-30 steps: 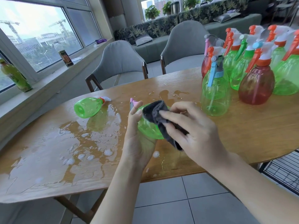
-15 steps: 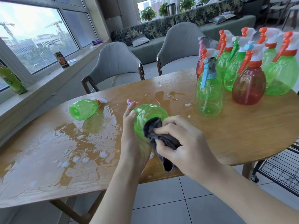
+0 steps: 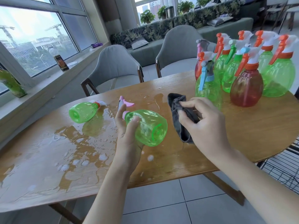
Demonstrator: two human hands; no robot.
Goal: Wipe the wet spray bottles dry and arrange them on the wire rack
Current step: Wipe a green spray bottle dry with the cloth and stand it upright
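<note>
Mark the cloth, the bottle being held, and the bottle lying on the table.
cloth [image 3: 177, 101], head view, upper folded part above the fingers
held bottle [image 3: 150, 126], head view, middle of the green body
lying bottle [image 3: 82, 111], head view, green body near its base

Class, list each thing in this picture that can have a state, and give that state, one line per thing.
Held green bottle: on its side, off the table.
Left hand: gripping the bottle's neck.
Right hand: gripping the grey cloth, apart from the bottle.
Second green bottle: lying down.
Bottle group: upright.
Table: puddled left side.
</note>
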